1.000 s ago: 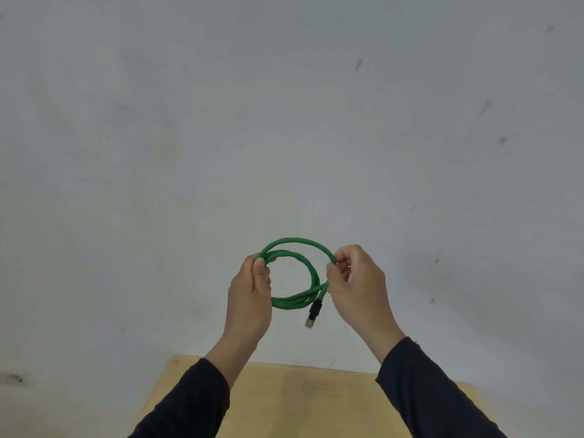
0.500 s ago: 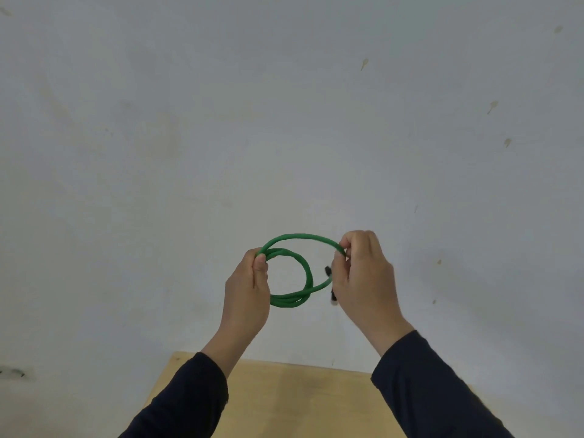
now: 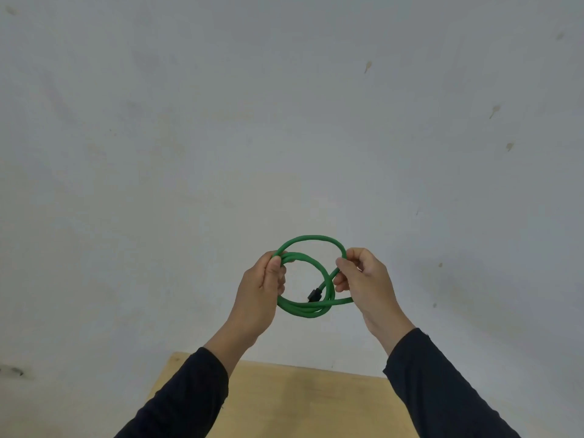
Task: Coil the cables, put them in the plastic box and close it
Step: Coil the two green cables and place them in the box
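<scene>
Nearest, at the bottom edge: a pale wooden tabletop, plain and bare where visible, its far edge running slightly downhill to the right, its left corner cut at an angle. Crossing it from either side, two dark long sleeves, the left sleeve and the right sleeve, both reaching up and inward.

Above the table, held in the air and touching no surface: a green cable, wound into a few loose loops (roughly round, overlapping, not tidy). Left hand closed around the left side of the coil, thumb pressed over the strands near the top, fingers curled behind them. Right hand pinching the right side, thumb and forefinger shut on the strand where the top loop bends down, remaining fingers curled in toward the palm. A black connector hanging inside the ring, on a strand end angling down from the right-hand pinch. Lower strands bunched together at the bottom of the coil, one running off right behind the right hand.

Beyond and behind everything: a grey-white wall, matte, mottled with faint stains, a few small tan marks toward the upper right, a dark smudge low at the left edge.
</scene>
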`<state>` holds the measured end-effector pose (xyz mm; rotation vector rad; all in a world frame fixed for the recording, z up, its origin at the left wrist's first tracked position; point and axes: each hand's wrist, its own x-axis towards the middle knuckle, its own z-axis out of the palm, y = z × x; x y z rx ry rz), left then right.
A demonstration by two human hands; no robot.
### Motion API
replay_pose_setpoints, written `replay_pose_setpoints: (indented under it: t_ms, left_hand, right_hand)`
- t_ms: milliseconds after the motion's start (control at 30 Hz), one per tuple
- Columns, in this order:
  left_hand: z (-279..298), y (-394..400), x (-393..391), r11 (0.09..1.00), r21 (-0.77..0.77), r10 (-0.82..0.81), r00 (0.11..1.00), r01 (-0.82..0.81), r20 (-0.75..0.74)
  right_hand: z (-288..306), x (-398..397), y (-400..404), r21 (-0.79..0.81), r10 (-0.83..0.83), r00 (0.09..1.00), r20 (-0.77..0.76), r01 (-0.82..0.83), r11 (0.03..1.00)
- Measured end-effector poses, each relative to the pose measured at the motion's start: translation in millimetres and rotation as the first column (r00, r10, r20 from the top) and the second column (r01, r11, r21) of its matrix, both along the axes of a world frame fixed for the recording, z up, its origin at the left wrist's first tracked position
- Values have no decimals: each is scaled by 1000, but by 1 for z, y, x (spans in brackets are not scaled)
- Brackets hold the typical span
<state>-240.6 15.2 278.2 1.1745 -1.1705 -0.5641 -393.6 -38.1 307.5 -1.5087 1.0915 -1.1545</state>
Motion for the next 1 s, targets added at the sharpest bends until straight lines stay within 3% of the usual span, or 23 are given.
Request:
replay_pose_setpoints:
  t_ms: [167, 300, 433, 500, 600, 667, 733, 867, 1000]
  left_hand:
    - [-17, 0, 7, 991, 85, -102, 995, 102, -9]
    - [-16, 0, 3, 991, 80, -100, 994, 104, -54]
    - [-12, -6, 0, 997, 75, -2, 988, 14, -153]
    - [-11, -8, 0, 997, 78, 40, 983, -26, -181]
    - [-10, -10, -2, 992, 88, 107, 969, -90, -221]
    - [-8, -11, -4, 988, 90, 144, 958, -125, -249]
    - [-6, -10, -5, 981, 104, 183, 955, -163, -232]
    - [-11, -5, -8, 969, 129, 233, 948, -209, -218]
    - [-15, -1, -11, 967, 133, 246, 939, -219, -239]
  right_hand:
    - [1, -5, -5, 72, 18, 997, 73, -24, 997]
    - [1, -4, -6, 215, 90, 973, 211, -136, 967]
    - [-3, -4, -1, 256, 276, 953, 124, -300, 919]
    - [-4, -4, 3, 127, 306, 950, -62, -296, 947]
    - [-6, -1, 14, -262, 84, 938, -336, -178, 948]
    - [-12, 4, 22, -458, -9, 943, -333, -154, 875]
    - [-24, 10, 27, -550, -75, 936, -344, -136, 824]
    - [-44, 16, 29, -626, -207, 904, -375, -81, 776]
    - [-55, 29, 40, -670, -263, 928, -263, 21, 742]
